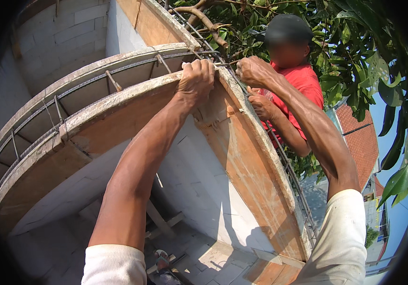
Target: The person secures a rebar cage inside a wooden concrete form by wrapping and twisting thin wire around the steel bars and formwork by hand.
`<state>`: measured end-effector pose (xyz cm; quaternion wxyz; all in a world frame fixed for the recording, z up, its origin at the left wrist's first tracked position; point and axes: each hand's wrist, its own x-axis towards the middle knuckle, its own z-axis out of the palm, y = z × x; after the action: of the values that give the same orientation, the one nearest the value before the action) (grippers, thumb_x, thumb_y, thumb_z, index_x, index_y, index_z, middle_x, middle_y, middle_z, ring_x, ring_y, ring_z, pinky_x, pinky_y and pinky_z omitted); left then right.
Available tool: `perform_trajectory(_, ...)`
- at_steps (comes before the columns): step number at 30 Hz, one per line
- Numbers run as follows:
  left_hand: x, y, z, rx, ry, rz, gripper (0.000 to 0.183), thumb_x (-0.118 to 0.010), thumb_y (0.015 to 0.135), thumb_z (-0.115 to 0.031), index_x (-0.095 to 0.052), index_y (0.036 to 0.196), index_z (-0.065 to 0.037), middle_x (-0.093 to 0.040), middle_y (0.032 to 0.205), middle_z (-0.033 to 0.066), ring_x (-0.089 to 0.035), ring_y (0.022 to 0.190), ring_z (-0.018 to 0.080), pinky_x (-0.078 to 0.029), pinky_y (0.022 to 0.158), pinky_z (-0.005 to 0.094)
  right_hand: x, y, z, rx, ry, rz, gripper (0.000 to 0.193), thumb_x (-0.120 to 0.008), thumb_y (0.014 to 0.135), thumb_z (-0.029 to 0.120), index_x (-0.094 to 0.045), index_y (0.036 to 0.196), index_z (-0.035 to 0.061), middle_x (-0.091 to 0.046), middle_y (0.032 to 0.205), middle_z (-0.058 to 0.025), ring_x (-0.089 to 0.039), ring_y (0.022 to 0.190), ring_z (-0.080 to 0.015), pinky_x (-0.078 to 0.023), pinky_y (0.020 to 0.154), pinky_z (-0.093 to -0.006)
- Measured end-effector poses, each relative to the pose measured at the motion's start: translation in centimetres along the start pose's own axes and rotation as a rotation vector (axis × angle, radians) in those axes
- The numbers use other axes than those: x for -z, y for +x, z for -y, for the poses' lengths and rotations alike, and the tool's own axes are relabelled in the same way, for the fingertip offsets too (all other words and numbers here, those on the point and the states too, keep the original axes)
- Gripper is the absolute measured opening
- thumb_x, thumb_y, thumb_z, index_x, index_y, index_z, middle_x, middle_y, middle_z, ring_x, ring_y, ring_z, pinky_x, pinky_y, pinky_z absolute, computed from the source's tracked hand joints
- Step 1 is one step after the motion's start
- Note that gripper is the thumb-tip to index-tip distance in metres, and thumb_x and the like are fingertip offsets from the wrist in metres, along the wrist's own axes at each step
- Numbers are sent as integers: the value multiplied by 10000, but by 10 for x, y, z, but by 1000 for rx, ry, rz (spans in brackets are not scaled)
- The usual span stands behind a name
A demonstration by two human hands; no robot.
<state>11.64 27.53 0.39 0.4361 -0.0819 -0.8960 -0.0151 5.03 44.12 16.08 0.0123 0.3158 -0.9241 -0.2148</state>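
Note:
My left hand [196, 80] is closed over the top edge of a wooden formwork board [132, 107], close to the corner where the rebar meets. Farther right, my right hand [256, 71] makes a fist above the outer steel bars. A thin dark rod [230, 63] runs from the corner into that fist; its end is hidden by the fingers. Ridged rebar [87, 86] with short crossbars lies in the curved channel between two boards. Just below my right hand, a co-worker's hand [262, 104] is closed near the outer bars.
A co-worker in a red shirt [308, 85] stands beyond the wall, against leafy branches [356, 57]. Another plywood form [246, 161] slopes down to the right with rebar outside it. Far below, inside pale block walls [192, 161], are a floor and timber props [160, 218].

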Motion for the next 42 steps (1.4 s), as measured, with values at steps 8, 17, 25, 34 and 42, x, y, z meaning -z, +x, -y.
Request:
perform_trajectory(8,-5,4,-7,11,39,24,666,-840,780,-526,-688,1176,-12,-619,1021,68,-612,953,225,-478,776,397,9,8,-16,132,114,40,296,-634,987,225,-741,948,-48,-715,770,-242,-738,716,-405,-585,666,-506)
perform_trajectory(17,-8,2,-4,8,81,9,719,-869,736,-546,-681,1180,-12,-622,1029,65,-615,971,222,-479,772,400,15,17,-7,193,29,131,265,-638,969,211,-747,930,-26,-758,827,-213,-770,779,-358,-614,713,-516)
perform_trajectory(25,-9,3,-5,11,79,-34,673,-878,729,-522,-676,1132,-22,-625,1013,68,-624,961,223,-480,774,391,33,10,19,109,289,397,314,-677,944,255,-716,908,-54,-694,749,-207,-685,675,-324,-573,703,-490)
perform_trajectory(34,-9,3,-4,10,81,-39,704,-884,715,-536,-670,1134,-13,-618,1006,70,-622,943,223,-479,777,385,18,23,3,256,46,215,248,-653,916,195,-741,858,-29,-710,799,-278,-697,682,-421,-565,655,-495)
perform_trajectory(42,-8,-2,8,14,129,-30,700,-877,714,-551,-667,1117,-19,-611,995,61,-618,931,210,-477,772,378,51,4,51,83,422,491,326,-623,958,236,-729,893,-66,-648,711,-216,-651,625,-307,-550,699,-520)
